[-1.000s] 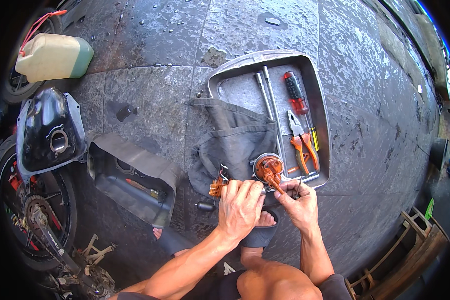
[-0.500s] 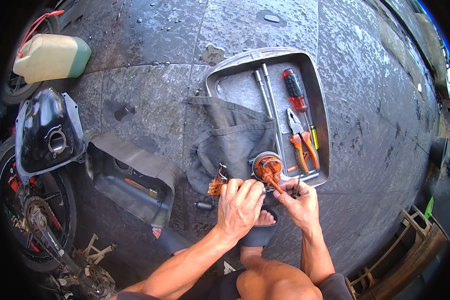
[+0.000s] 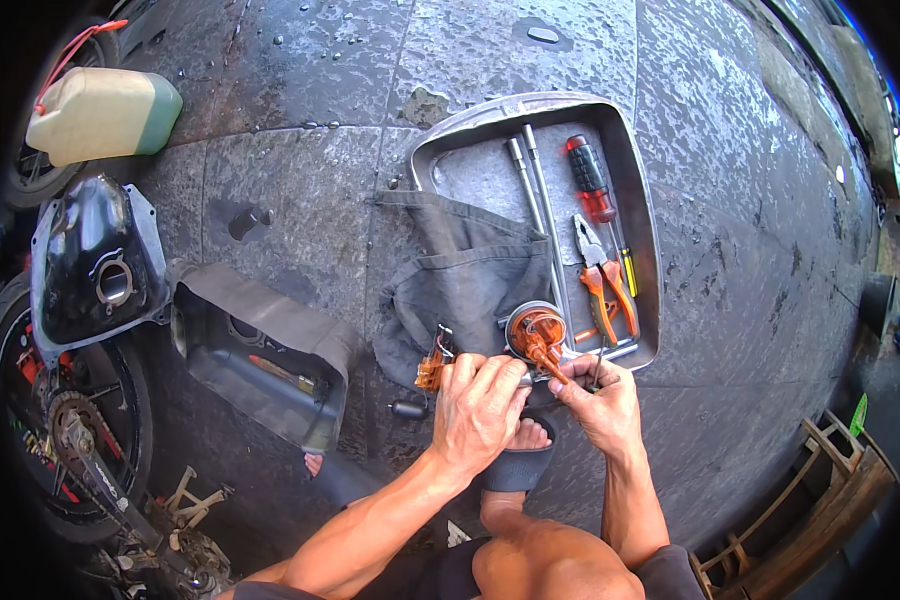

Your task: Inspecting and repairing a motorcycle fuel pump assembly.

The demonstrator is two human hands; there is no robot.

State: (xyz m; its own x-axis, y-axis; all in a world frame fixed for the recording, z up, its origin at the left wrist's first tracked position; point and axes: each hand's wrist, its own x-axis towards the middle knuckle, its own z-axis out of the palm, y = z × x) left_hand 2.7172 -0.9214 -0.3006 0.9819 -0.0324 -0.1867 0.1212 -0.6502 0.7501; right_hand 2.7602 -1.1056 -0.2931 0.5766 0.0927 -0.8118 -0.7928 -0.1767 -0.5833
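A fuel pump of orange-brown plastic (image 3: 536, 334), with a round flange and a narrow spout, is between my hands above the near edge of the tray. My left hand (image 3: 477, 408) wraps its fingers round the metal body of the pump. An orange bracket with black and white wires (image 3: 435, 362) sticks out past my left knuckles. My right hand (image 3: 600, 403) pinches at the spout's tip with thumb and forefinger; a thin dark rod (image 3: 599, 368) rises between its fingers. A small black float (image 3: 408, 410) is beside my left hand. My fingertips partly hide the pump's lower side.
The metal tray (image 3: 653, 250) holds a screwdriver (image 3: 592, 180), pliers (image 3: 604, 270) and two metal rods (image 3: 536, 195). A dark cloth (image 3: 470, 280) drapes over its left side. To the left are a black bin (image 3: 270, 380) with a brush, a black fuel tank (image 3: 90, 260) and a jerrycan (image 3: 100, 117).
Both hands and the pump have shifted very slightly upward in the picture. The grip looks the same, and the things around have stayed in place.
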